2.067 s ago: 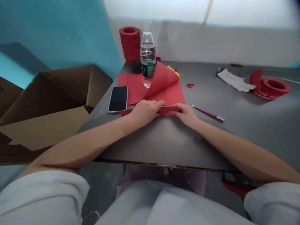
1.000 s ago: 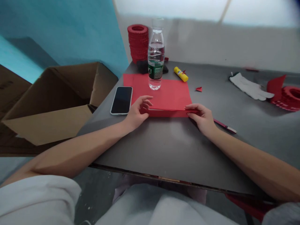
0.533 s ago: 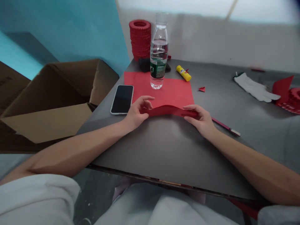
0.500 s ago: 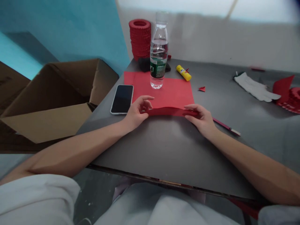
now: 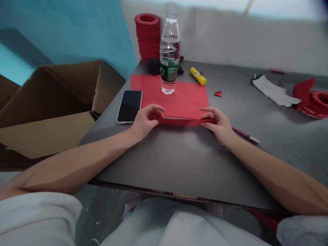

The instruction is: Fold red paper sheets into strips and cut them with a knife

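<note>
Red paper [image 5: 184, 100] lies on the grey table, its near edge folded up in a narrow strip. My left hand [image 5: 147, 120] pinches the left end of that fold between thumb and fingers. At the right end my right hand [image 5: 217, 123] grips the same fold. A clear water bottle [image 5: 170, 51] with a green label stands upright on the far part of the sheet. Beside my left hand is a phone [image 5: 130, 106] with a dark screen. Close to my right wrist lies a thin purple pen-like tool [image 5: 243, 133] with a pale tip.
A yellow glue stick [image 5: 197, 76] and a red scrap [image 5: 218, 93] lie behind the paper. A stack of red ruffled rings [image 5: 148, 37] stands at the wall. Rightward are a white glove [image 5: 274, 90] and a red paper roll [image 5: 319, 102]. An open cardboard box [image 5: 51, 126] stands left.
The fold at the paper's near edge bowed upward before and is now flatter and straighter. Both hands stay at its ends. The whole view has shifted slightly.
</note>
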`<action>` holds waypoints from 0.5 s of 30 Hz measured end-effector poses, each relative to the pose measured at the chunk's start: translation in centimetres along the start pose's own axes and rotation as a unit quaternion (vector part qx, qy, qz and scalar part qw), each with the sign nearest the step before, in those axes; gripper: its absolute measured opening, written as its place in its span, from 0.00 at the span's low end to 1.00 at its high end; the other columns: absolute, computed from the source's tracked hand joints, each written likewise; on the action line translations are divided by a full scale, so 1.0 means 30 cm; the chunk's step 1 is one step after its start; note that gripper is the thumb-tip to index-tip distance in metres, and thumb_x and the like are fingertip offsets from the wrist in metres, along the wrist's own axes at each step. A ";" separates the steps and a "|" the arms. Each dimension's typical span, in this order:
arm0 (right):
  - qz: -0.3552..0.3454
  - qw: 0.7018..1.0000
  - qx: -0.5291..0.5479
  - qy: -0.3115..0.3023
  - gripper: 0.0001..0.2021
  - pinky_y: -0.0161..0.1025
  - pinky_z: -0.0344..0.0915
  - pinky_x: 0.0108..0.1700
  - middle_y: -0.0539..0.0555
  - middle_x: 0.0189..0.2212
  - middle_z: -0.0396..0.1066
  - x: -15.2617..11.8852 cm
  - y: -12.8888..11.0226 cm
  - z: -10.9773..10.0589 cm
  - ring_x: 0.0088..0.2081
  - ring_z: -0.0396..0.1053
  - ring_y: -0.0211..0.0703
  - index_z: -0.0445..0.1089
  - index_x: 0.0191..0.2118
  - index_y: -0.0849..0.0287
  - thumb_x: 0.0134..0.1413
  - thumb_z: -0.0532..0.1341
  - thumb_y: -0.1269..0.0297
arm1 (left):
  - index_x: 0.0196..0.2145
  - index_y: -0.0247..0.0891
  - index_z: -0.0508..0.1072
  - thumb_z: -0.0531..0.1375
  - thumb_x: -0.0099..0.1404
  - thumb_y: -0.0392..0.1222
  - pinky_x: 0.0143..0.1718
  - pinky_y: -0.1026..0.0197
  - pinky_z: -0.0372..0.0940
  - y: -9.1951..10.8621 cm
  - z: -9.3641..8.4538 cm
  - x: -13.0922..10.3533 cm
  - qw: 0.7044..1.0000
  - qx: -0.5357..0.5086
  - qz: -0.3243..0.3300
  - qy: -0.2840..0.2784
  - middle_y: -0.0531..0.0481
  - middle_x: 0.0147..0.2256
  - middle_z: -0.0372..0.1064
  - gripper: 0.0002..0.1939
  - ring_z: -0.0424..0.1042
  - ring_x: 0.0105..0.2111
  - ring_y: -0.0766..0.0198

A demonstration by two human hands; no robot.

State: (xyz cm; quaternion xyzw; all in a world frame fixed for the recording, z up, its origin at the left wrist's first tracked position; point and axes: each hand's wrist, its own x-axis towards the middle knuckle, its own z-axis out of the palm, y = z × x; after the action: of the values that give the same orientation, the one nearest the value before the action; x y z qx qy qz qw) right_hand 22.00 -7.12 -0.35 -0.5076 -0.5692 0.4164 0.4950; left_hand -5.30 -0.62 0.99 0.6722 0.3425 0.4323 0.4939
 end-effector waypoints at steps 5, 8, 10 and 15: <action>0.019 0.999 0.026 -0.037 0.33 0.46 0.68 0.48 0.50 0.39 0.73 0.000 -0.012 -0.009 0.43 0.71 0.44 0.59 0.57 0.46 0.44 0.67 0.66 | 0.38 0.36 0.70 0.58 0.47 0.28 0.37 0.61 0.67 -0.017 -0.007 0.007 1.000 -0.022 -0.003 0.016 0.54 0.28 0.69 0.18 0.71 0.31 0.66; 0.032 0.997 0.010 -0.067 0.25 0.48 0.68 0.49 0.54 0.43 0.73 0.000 -0.009 -0.014 0.46 0.70 0.47 0.67 0.51 0.52 0.44 0.67 0.62 | 0.40 0.37 0.70 0.58 0.47 0.28 0.39 0.59 0.68 -0.008 -0.008 0.004 1.000 -0.009 -0.005 0.019 0.53 0.31 0.71 0.20 0.72 0.34 0.64; 0.021 0.997 -0.011 -0.071 0.21 0.48 0.67 0.51 0.54 0.45 0.72 0.001 -0.005 -0.017 0.48 0.70 0.47 0.70 0.47 0.53 0.44 0.68 0.60 | 0.41 0.36 0.70 0.57 0.47 0.28 0.41 0.58 0.68 -0.001 -0.007 0.002 1.000 -0.010 -0.003 0.017 0.52 0.33 0.71 0.21 0.72 0.36 0.64; -0.006 0.994 -0.098 -0.047 0.15 0.49 0.65 0.52 0.51 0.40 0.74 0.003 0.003 -0.020 0.44 0.71 0.46 0.74 0.41 0.52 0.45 0.67 0.58 | 0.41 0.35 0.72 0.56 0.46 0.27 0.42 0.58 0.68 -0.003 -0.011 0.003 1.000 -0.005 0.007 0.010 0.50 0.36 0.72 0.22 0.72 0.38 0.64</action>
State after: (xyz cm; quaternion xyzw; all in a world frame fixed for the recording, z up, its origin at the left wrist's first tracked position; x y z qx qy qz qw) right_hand 22.60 -7.04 -0.32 -0.5299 -0.6328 0.3794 0.4181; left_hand -5.56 -0.40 0.97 0.6681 0.3406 0.4439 0.4904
